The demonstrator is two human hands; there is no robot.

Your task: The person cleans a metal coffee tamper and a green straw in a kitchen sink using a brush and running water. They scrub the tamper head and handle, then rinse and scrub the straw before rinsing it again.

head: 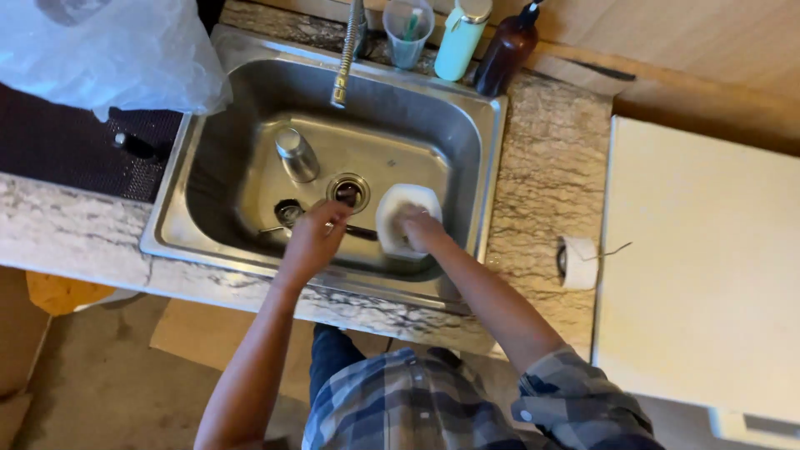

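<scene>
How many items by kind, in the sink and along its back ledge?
Metal cup: 1
White container, right hand on it: 1
Utensil under left hand: 1
Bottles, mint green and brown pump: 2
Clear cup holding a toothbrush: 1
Total: 6

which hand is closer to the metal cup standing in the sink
Left. The left hand is just right of and below the metal cup, near the drain. The right hand is farther right, on the white dish.
</scene>
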